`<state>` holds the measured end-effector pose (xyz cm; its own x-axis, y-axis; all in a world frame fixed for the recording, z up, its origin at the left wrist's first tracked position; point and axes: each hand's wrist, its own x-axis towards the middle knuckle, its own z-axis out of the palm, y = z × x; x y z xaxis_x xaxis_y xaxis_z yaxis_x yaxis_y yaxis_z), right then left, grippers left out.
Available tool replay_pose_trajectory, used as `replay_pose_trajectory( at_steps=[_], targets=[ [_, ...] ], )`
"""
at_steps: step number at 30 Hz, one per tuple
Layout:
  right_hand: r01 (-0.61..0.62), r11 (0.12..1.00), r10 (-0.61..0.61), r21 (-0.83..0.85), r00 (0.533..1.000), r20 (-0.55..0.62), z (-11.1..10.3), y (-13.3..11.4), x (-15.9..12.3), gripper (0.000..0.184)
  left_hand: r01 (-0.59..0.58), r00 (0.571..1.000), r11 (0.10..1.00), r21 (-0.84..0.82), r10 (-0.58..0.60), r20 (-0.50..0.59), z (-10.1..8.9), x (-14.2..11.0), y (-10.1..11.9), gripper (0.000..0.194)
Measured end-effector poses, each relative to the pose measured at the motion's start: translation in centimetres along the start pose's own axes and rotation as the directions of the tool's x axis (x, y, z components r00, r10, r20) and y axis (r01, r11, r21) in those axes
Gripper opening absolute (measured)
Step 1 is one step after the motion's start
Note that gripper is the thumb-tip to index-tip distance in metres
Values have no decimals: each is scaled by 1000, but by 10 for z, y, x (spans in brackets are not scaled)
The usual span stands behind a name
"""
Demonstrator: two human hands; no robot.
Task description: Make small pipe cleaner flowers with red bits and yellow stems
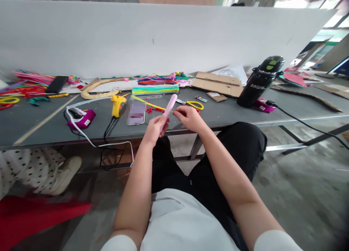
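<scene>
My left hand point(156, 128) is closed around a slim pink stick-shaped tool point(171, 104) with a rounded end, tilted up and away from me. My right hand point(188, 116) pinches one end of a long yellow pipe cleaner point(152, 104). From my fingertips the strip passes by the pink tool and slants up to the left over the table. I cannot tell whether the tool touches or clamps it. Yellow-handled scissors point(195, 105) lie just beyond my right hand. Small red bits point(155, 108) are scattered beyond my left hand, beside a phone point(136, 113).
A yellow glue gun point(117, 105) with a black cord stands left of the phone, near a purple power socket point(83, 119). Bundled pipe cleaners point(155, 89) and cardboard point(216, 83) lie behind. At right are a black bottle point(257, 84) and another purple socket point(264, 105).
</scene>
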<state>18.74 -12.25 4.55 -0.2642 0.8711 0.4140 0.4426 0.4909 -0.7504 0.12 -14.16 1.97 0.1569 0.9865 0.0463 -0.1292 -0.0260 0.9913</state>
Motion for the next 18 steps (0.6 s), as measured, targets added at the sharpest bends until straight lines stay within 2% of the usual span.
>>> replay_pose_trajectory(
  at_steps=[4, 8, 9, 10, 12, 13, 15, 18],
  targets=[
    [-13, 999, 12, 30, 1000, 11, 0, 2, -2, 31, 0, 998, 1000, 30, 2, -55, 3, 1, 1, 42],
    [-68, 992, 56, 110, 993, 105, -20, 7, -5, 36, -3, 998, 1000, 30, 5, -68, -3, 0, 1, 39],
    [-106, 983, 90, 147, 989, 115, -28, 10, -6, 39, 3, 999, 1000, 3, -3, -39, -6, -1, 1, 39],
    [-146, 968, 134, 204, 989, 68, -37, 13, -6, 42, 16, 1000, 999, -32, -16, 8, -9, -3, 2, 40],
    [-220, 881, 234, 418, 972, 18, -52, 21, -4, 49, 59, 988, 993, -102, -44, 145, -14, -6, 3, 41],
    [-249, 825, 267, 508, 963, 39, -56, 24, -2, 51, 83, 974, 988, -128, -53, 218, -16, -8, 3, 41],
    [-317, 739, 297, 595, 945, 134, -55, 28, 2, 50, 124, 937, 980, -153, -65, 342, -17, -11, 4, 42],
    [-441, 706, 289, 554, 894, 343, -34, 24, 12, 51, 166, 890, 977, -135, -90, 446, -14, -14, 3, 42]
  ],
)
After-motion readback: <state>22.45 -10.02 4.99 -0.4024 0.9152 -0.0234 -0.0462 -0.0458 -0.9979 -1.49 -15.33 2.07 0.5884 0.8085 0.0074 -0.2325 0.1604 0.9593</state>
